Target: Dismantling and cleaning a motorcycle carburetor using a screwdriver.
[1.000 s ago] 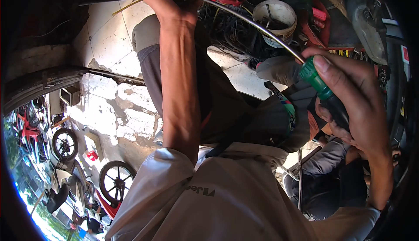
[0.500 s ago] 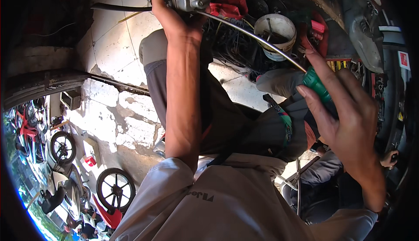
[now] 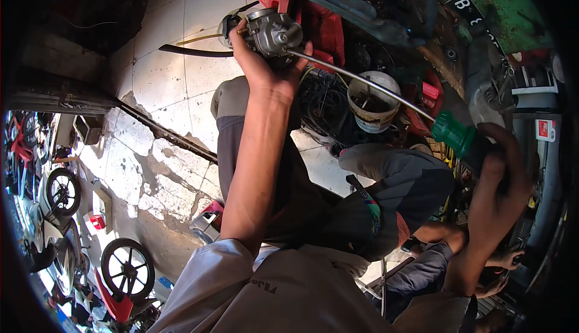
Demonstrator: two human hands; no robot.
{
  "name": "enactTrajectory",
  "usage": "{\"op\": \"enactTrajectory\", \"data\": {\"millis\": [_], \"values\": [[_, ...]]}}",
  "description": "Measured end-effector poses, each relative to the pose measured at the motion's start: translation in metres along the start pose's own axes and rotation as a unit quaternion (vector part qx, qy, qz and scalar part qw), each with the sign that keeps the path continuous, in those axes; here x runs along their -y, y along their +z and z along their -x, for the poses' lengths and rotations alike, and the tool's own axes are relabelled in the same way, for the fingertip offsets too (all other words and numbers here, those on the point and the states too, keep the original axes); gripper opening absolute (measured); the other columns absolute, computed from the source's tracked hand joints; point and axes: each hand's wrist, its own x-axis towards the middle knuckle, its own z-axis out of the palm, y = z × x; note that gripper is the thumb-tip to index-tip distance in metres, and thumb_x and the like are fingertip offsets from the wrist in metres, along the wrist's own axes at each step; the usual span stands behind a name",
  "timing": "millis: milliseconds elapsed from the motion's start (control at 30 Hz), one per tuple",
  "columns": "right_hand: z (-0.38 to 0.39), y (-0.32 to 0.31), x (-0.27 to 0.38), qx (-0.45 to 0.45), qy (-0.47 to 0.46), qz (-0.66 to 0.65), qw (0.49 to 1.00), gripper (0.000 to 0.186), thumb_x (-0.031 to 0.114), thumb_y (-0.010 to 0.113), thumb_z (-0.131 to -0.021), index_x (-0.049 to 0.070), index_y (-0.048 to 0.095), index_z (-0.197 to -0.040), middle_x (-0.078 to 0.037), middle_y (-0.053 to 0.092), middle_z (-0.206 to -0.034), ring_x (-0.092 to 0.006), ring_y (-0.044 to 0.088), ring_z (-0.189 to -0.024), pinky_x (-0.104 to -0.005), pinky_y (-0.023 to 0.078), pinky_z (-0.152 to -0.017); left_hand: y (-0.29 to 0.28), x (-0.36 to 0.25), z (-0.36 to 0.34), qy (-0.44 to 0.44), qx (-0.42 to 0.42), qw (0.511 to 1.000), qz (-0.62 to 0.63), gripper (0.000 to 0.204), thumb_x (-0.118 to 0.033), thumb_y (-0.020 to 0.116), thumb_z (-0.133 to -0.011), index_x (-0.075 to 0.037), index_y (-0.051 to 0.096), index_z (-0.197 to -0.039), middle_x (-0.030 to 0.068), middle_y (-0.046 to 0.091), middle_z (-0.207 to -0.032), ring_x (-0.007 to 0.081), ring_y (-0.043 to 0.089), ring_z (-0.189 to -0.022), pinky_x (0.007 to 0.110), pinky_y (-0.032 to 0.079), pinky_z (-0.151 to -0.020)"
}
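Observation:
My left hand holds up a grey metal carburetor, with fingers and thumb around its underside. A black rubber hose sticks out to its left. From the right, a long screwdriver reaches to the carburetor's lower side; whether its tip sits in a screw is too small to tell. My right hand is closed around the rear of the screwdriver's green and black handle, its fingers bent over the dark end and partly in shadow.
Beyond my knees stand a dirty white bucket with tools in it, a red plastic tray and a heap of black cables. A co-worker's hands show at lower right. Loose spoked wheels and motorcycles stand at lower left.
My right hand has slid back along the handle to its rear end, and its stretched forefinger is now bent. The view has shifted, so the carburetor appears lower and further right.

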Motion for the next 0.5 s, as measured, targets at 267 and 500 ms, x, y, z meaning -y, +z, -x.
{"op": "enactTrajectory", "data": {"millis": [267, 500], "values": [[-0.008, -0.003, 0.002, -0.076, -0.07, -0.086, 0.991, 0.032, 0.02, 0.064, -0.082, -0.001, 0.055, -0.104, -0.01, 0.055, -0.093, -0.0159, 0.054, -0.084, -0.0236, 0.043, -0.069, 0.005, 0.007, 0.004, 0.012, 0.0, 0.999, -0.048, 0.049, -0.054, 0.045, -0.077, -0.014, 0.057, -0.103, 0.0072, 0.059, -0.096, 0.0231, 0.053, -0.091, 0.047, 0.047, -0.076], [-0.012, -0.02, -0.013, 0.072, 0.163, -0.001, 0.984, 0.038, 0.011, 0.069, -0.075, 0.0, 0.053, -0.108, -0.01, 0.06, -0.083, -0.0143, 0.056, -0.077, -0.0238, 0.042, -0.069, 0.006, 0.016, -0.001, 0.023, -0.009, 0.997, -0.066, 0.047, -0.053, 0.047, -0.079, -0.014, 0.057, -0.103, 0.0055, 0.062, -0.093, 0.0213, 0.059, -0.085, 0.043, 0.048, -0.073]]}}
